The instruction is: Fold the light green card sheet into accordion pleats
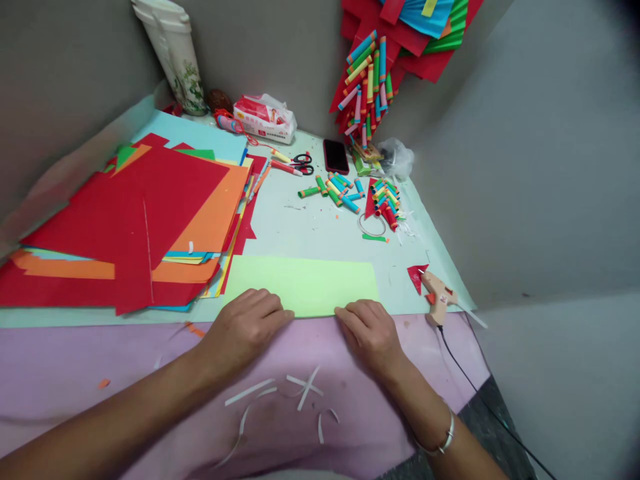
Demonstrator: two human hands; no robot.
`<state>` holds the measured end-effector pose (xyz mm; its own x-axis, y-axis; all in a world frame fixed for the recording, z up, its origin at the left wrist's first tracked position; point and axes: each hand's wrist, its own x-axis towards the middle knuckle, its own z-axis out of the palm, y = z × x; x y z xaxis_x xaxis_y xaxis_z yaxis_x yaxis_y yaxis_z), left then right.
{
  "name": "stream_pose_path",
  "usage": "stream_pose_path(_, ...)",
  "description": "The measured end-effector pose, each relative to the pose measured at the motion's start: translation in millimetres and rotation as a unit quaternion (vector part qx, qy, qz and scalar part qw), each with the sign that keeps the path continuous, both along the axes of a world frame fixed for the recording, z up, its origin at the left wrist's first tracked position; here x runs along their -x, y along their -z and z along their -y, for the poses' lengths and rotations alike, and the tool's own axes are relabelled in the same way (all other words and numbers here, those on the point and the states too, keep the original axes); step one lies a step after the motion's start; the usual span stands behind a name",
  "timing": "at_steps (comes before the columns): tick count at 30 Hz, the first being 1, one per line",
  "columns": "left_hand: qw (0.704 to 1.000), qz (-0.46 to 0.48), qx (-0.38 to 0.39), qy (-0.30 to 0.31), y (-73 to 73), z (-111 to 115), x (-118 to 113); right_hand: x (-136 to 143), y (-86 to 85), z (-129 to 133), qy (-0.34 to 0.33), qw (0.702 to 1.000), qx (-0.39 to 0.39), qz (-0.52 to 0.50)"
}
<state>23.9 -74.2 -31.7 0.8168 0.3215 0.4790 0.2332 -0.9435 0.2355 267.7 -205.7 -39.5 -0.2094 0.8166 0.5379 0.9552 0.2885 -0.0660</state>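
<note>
A light yellow-green sheet of paper (305, 283) lies at the table's near edge, its long side towards me. My left hand (250, 320) pinches that near edge left of its middle, with the fingers curled. A little to the right, my right hand (369, 330) grips the same edge between thumb and fingers; a bracelet circles that wrist. Between the hands the near edge looks straight, and I cannot tell whether it is folded. Both sets of fingertips are partly hidden. White paper strips (250, 392) lie on the pink cloth below my hands.
Stacked coloured paper (135, 227) covers the left side. Behind lie scissors (303, 164), a phone (335, 157), small paper rolls (340, 190) and a tissue pack (265, 119). A glue gun (439, 297) with a cord rests at right. Red paper decorations (370, 87) hang on the wall.
</note>
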Motion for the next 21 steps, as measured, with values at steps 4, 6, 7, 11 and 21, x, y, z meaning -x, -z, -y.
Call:
stream_pose_path(4, 0.997, -0.013, 0.065, -0.026, -0.2, 1.6, -2.3, -1.6, 1.9, 1.1, -0.001, 0.999, 0.005, -0.036)
stream_pose_path(6, 0.994, -0.023, 0.106, -0.033, 0.6, 0.5, -3.0, -2.2, 2.6, 1.7, -0.005, 0.999, 0.011, -0.053)
stream_pose_path(7, 0.99, -0.031, 0.13, -0.038, 1.2, -0.3, -3.1, -2.4, 3.0, 2.1, -0.005, 0.998, 0.015, -0.06)
stream_pose_path(11, 0.971, -0.073, 0.22, -0.058, 1.3, -3.8, -3.2, -2.9, 3.7, 3.3, 0.0, 0.996, 0.03, -0.084)
stream_pose_path(21, 0.915, -0.169, 0.35, -0.112, -20.5, -13.7, -15.2, -10.7, -11.6, -4.4, 0.002, 0.985, 0.13, -0.117)
